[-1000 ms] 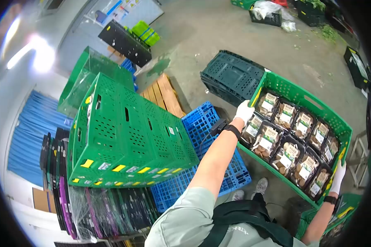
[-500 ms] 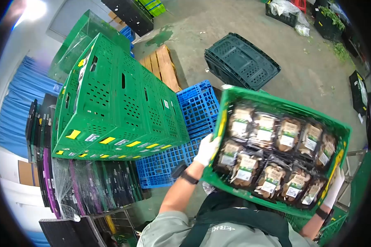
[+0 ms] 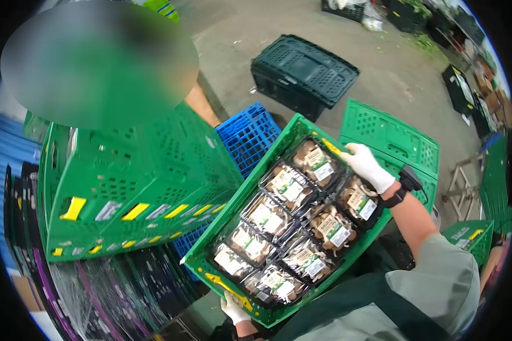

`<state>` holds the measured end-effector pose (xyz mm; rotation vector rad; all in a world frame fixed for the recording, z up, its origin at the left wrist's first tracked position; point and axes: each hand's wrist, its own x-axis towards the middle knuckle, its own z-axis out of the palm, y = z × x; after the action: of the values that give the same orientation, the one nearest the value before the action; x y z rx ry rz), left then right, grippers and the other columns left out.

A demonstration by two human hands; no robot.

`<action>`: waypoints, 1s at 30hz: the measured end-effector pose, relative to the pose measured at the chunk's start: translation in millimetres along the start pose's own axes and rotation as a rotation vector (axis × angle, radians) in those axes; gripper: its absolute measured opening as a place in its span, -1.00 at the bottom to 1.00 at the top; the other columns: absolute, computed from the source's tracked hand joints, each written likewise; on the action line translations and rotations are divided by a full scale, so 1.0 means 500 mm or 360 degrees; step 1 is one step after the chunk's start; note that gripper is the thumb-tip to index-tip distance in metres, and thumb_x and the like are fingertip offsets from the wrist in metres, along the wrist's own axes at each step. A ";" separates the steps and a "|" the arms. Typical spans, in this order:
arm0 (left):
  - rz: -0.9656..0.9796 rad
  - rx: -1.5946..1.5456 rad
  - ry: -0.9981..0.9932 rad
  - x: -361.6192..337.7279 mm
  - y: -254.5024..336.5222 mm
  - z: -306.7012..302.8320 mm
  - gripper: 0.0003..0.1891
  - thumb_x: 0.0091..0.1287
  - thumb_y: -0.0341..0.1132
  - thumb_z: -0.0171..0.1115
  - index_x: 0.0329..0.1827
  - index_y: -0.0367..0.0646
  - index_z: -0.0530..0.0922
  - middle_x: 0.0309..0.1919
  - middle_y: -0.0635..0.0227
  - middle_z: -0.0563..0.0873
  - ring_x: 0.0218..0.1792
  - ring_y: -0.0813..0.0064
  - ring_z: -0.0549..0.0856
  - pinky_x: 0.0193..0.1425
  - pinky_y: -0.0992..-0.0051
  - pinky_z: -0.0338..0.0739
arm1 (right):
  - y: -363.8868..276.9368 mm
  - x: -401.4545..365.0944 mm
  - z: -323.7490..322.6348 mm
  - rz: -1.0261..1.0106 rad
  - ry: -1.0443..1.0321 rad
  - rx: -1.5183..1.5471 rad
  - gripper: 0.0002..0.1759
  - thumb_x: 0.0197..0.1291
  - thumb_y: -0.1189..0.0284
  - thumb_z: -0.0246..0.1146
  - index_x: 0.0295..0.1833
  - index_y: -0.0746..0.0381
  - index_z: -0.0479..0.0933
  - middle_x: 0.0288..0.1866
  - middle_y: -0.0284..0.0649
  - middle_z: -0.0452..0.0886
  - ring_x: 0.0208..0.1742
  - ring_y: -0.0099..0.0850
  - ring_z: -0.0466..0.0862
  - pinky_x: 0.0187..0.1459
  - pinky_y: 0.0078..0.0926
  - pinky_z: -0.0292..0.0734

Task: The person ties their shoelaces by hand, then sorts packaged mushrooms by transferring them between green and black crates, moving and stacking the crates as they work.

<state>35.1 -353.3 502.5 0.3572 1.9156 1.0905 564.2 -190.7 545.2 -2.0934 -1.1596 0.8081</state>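
Note:
I carry a green plastic crate point(image 3: 202, 250), tilted diagonally in front of my body. Inside it lie two rows of clear-wrapped mushroom packs point(image 3: 290, 187) in dark trays, with white and green labels. My left hand point(image 3: 233, 310), in a white glove, grips the crate's near-left end beside a yellow handle strip. At the opposite end, my right hand point(image 3: 370, 167), also gloved in white, is closed over the rim near another yellow strip. A dark band with a black device is on my right wrist.
A tall stack of green crates point(image 3: 148, 176) stands at left, partly hidden by a blurred oval. Blue pallets point(image 3: 247, 136) lie beside it, near folded dark crates point(image 3: 131, 284). Beyond are a dark lidded crate point(image 3: 304, 71) and another green crate point(image 3: 392, 133). A wooden stand point(image 3: 463, 187) is at right.
The crate has swung left and turned, its right end now raised away from my body. My left hand has come down and nearer, while my right has moved up. Both keep hold.

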 end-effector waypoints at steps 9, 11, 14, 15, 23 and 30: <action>-0.0276 0.0010 0.0315 0.109 -0.225 -0.101 -0.73 0.48 -0.12 0.07 -0.36 -0.04 0.38 -0.66 0.62 0.31 -0.69 0.75 0.25 -0.64 0.64 0.11 | -0.051 0.202 0.412 -0.0319 -0.0846 -0.0434 -0.60 0.29 0.24 0.15 0.04 0.35 0.52 -0.24 0.09 0.65 -0.24 -0.04 0.70 -0.23 -0.18 0.62; -0.0339 -0.0029 0.0413 0.128 -0.272 -0.088 -0.75 0.49 -0.12 0.05 -0.31 -0.05 0.39 -0.66 0.61 0.31 -0.68 0.74 0.25 -0.65 0.63 0.13 | 0.023 0.241 0.518 -0.0294 -0.0882 -0.0447 -0.58 0.29 0.23 0.15 0.10 0.34 0.49 -0.18 0.11 0.65 -0.18 -0.01 0.69 -0.18 -0.17 0.60; -0.0374 0.0001 0.0401 0.168 -0.368 -0.046 -0.78 0.51 -0.12 0.01 -0.22 -0.07 0.40 -0.64 0.57 0.34 -0.68 0.69 0.28 -0.63 0.60 0.20 | 0.161 0.291 0.642 -0.0337 -0.0931 -0.0558 -0.56 0.30 0.23 0.11 0.14 0.31 0.46 -0.14 0.15 0.63 -0.08 0.04 0.65 -0.06 -0.11 0.55; -0.0372 0.0057 0.0417 0.190 -0.393 -0.028 -0.78 0.51 -0.12 0.00 -0.19 -0.08 0.41 -0.63 0.55 0.35 -0.68 0.68 0.29 -0.62 0.59 0.23 | 0.201 0.300 0.681 -0.0330 -0.0907 -0.0594 -0.57 0.30 0.23 0.10 0.14 0.31 0.46 -0.13 0.17 0.63 -0.05 0.06 0.63 -0.02 -0.09 0.52; -0.0555 0.0089 0.0391 0.397 -0.700 0.117 -0.82 0.52 -0.19 -0.01 -0.06 -0.09 0.41 -0.59 0.51 0.38 -0.65 0.63 0.35 -0.57 0.58 0.31 | 0.420 0.412 0.874 -0.0350 -0.0714 -0.0842 -0.62 0.30 0.15 0.07 -0.12 0.28 0.53 -0.28 0.07 0.66 -0.18 0.06 0.66 -0.15 -0.01 0.52; -0.0422 0.0359 0.0354 0.381 -0.697 0.080 -0.82 0.50 -0.31 0.01 -0.05 -0.27 0.41 -0.56 0.47 0.42 -0.60 0.62 0.41 -0.53 0.54 0.36 | 0.343 0.450 0.853 -0.0448 -0.0953 -0.1365 -0.68 0.24 0.19 0.14 -0.18 0.23 0.61 -0.23 -0.02 0.68 -0.08 -0.19 0.70 -0.12 -0.20 0.57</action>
<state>15.2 -415.6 108.7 0.1013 2.2177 0.7671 429.7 22.2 99.9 -2.2751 -2.4015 0.9278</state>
